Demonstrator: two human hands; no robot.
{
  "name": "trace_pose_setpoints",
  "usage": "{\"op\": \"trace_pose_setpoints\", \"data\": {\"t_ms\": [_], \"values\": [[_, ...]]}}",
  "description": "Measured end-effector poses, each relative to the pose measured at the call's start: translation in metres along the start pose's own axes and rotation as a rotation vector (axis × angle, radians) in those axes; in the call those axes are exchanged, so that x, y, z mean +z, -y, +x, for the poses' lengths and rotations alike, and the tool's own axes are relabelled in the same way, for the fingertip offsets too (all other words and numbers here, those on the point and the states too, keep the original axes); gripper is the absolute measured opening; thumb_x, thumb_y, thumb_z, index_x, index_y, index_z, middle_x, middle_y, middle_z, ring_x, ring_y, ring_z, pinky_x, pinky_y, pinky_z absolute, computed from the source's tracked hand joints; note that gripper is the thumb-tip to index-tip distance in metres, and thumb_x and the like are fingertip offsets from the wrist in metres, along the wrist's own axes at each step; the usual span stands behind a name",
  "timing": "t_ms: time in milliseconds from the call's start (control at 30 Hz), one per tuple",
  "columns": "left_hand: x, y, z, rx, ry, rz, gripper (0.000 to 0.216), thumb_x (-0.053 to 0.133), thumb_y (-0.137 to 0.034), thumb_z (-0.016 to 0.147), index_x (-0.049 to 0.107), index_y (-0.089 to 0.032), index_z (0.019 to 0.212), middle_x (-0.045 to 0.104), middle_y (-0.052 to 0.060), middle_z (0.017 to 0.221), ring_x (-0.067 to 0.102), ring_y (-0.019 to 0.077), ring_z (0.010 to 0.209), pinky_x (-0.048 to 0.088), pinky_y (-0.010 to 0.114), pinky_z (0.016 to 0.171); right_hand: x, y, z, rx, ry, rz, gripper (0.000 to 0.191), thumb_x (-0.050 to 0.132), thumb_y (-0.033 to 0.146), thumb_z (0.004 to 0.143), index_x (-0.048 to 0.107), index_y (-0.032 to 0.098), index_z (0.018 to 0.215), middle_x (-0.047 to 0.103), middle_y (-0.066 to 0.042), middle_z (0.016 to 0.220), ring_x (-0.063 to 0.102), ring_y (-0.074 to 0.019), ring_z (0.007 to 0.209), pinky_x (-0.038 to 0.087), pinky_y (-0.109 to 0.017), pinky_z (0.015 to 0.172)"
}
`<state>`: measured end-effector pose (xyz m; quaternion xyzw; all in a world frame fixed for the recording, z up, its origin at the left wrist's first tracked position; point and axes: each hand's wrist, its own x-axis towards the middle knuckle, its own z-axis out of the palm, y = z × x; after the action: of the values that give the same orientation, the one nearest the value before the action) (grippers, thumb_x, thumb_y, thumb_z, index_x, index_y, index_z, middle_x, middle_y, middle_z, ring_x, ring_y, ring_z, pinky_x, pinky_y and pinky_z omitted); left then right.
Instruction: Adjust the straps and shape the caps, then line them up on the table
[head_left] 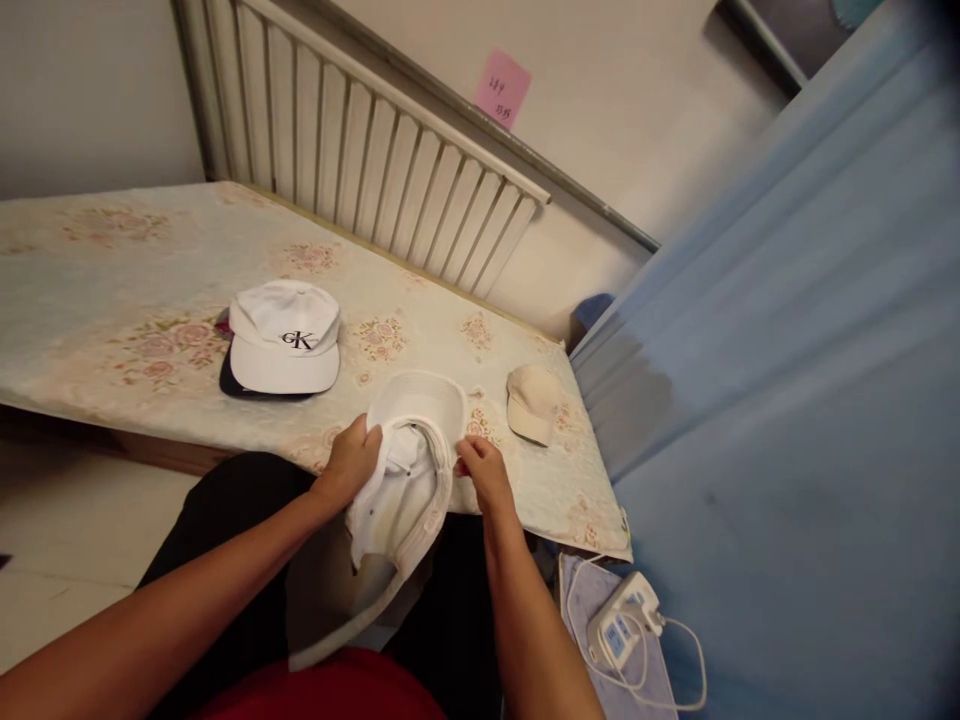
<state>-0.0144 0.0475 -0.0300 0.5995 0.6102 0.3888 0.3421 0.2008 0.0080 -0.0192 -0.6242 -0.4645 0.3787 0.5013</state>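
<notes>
The work looks partway along: two caps at least are stacked on the bed [67, 330], left of its middle, with the CK cap [289, 335] on top and the brim of a dark cap [235, 388] showing beneath; the white cap [409, 480] is up in the hands over the bed's near edge, inside facing up, not yet set down; the beige cap [532, 400] lies alone toward the bed's right end, with no hand on it; so the handling of the white cap seems the step in hand, and the beige cap appears untouched.

The left hand [351, 462] is clamped on the white cap's side, where brim meets crown; the right hand [487, 472] has thumb and fingers drawn together at the opposite edge, though whether they are pinched on the fabric I cannot tell.

The white cap looks like soft cloth, its crown a slack hollow with a folded inner band, its brim a stiffer, rounded tongue; the CK cap's crown is creased and dented above a smooth curved brim; the beige cap is a matte, small dome; the bed's cover is pale with printed roses; the curtain [750, 400] beyond the bed's right end falls in long blue folds.
</notes>
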Motion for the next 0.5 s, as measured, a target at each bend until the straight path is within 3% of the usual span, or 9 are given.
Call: {"op": "trace_pose_setpoints", "data": {"t_ms": [267,500], "values": [[-0.006,-0.015,-0.017,0.167,0.005,0.096,0.025,0.031,-0.040,0.084,0.048,-0.022,0.080,0.062,0.007,0.075,0.060,0.0247,0.075,0.046,0.036,0.072,0.014,0.013,-0.014,-0.060,-0.174,-0.123,0.014,0.059,0.029,0.070,0.054,0.020,0.060,0.044,0.008,0.056,0.037,-0.0115,0.058,0.031,-0.024,0.055],[-0.008,-0.017,-0.029,0.238,0.107,0.102,0.024,0.032,-0.041,0.086,0.047,-0.023,0.081,0.063,0.006,0.073,0.062,0.0249,0.075,0.046,0.035,0.071,0.003,0.025,-0.018,-0.087,-0.225,-0.024,0.017,0.056,0.032,0.070,0.063,0.017,0.069,0.056,0.004,0.063,0.044,-0.0131,0.062,0.037,-0.024,0.058]]}}
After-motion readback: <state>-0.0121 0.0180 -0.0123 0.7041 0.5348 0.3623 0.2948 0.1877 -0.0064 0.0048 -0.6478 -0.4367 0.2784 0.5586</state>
